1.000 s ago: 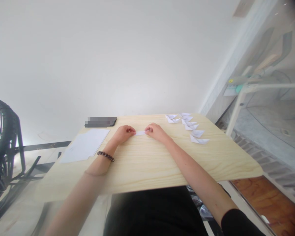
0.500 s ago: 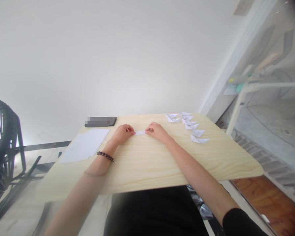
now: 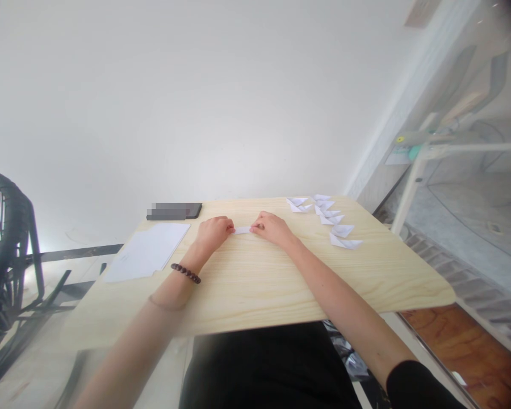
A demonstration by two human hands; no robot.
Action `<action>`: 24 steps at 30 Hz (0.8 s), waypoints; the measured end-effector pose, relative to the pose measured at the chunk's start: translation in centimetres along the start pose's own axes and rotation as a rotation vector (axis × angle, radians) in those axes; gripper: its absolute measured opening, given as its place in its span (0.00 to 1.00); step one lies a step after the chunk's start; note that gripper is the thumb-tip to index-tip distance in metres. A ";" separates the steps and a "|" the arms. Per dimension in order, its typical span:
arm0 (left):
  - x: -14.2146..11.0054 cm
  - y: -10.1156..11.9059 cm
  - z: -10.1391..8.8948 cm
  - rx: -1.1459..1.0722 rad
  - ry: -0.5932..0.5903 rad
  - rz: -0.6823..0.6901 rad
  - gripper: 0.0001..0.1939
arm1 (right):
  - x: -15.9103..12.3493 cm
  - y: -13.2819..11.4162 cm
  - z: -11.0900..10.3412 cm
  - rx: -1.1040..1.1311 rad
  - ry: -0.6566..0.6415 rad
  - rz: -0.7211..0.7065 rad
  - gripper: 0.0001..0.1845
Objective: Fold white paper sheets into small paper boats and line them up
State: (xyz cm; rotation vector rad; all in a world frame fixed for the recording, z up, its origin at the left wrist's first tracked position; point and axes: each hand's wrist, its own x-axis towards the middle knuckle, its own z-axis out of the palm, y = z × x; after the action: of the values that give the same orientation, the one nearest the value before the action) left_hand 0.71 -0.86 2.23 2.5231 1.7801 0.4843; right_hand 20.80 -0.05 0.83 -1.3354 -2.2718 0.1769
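The left hand (image 3: 215, 232) and the right hand (image 3: 272, 228) pinch opposite ends of a narrow white folded paper strip (image 3: 242, 230) between thumb and fingers, low over the middle of the pale wood-grain table (image 3: 255, 284). Its layers are too small to make out. To the far right lie several pointed, boat-like white folded-paper shapes (image 3: 344, 243), seemingly finished; the strip looks only part-folded. On the left, flat white paper sheets (image 3: 147, 250) appear unfolded, near a flat black rectangular object (image 3: 195, 211), partly pixelated.
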 end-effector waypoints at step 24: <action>-0.3 0.4 -0.1 0.068 -0.030 -0.045 0.15 | -0.1 -0.6 -0.6 -0.057 -0.089 0.020 0.14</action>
State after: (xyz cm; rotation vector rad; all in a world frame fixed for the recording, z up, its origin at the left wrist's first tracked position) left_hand 0.91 -1.32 2.31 2.5130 1.8701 0.3891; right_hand 20.67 -0.56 1.54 -1.4055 -2.3543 0.1827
